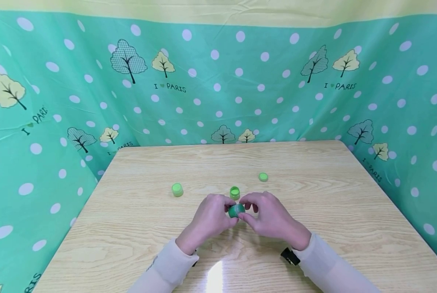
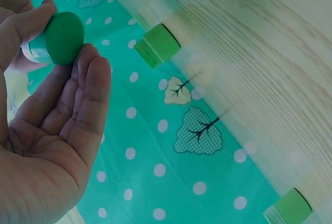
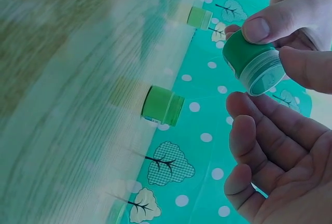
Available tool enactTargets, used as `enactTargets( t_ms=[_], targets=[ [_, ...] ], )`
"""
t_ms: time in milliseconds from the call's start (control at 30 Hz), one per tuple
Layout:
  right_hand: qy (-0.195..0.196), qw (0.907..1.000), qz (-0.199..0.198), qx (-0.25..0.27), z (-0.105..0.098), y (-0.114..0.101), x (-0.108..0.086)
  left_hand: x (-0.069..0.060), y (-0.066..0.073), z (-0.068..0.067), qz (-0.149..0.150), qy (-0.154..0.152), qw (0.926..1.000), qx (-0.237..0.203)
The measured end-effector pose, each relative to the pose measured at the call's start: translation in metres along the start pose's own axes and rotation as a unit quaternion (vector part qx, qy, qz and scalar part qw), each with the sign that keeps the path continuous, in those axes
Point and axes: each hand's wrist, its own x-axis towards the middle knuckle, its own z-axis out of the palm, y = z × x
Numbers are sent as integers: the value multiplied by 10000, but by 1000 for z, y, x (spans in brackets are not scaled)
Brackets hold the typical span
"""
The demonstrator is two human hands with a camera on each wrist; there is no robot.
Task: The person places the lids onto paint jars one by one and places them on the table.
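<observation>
Near the middle of the table, my left hand [image 1: 214,215] grips a small dark green jar [image 1: 235,210] tipped on its side. My right hand [image 1: 267,213] holds the jar's other end between thumb and fingers. That end is clear and ridged in the right wrist view, where the left thumb presses on the green body [image 3: 243,52]. In the left wrist view the jar's green bottom [image 2: 66,38] faces the camera. Just beyond the hands stands an open light green jar [image 1: 234,193] with a threaded neck. I cannot tell whether the clear end is a lid or a neck.
Another light green jar [image 1: 177,189] stands to the left. A small, round, light green piece [image 1: 263,177], low like a lid, lies at the back right. Around the wooden table [image 1: 138,228] hangs a dotted green curtain [image 1: 218,81].
</observation>
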Motion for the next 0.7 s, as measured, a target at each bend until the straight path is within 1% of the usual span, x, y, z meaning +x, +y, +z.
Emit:
enactTargets(
  t_ms=[167, 433, 600, 700],
  targets=[
    [7, 10000, 42, -18, 1, 0, 0, 0, 0, 0, 8, 3, 10000, 0],
    [-4, 9999, 117, 118, 1, 2, 1, -1, 1, 0, 38, 26, 10000, 5],
    [-95, 9995, 212, 210, 2, 2, 2, -1, 1, -1, 40, 39, 10000, 32],
    [-139, 9993, 305, 167, 2, 2, 2, -1, 1, -1, 34, 33, 10000, 46]
  ],
)
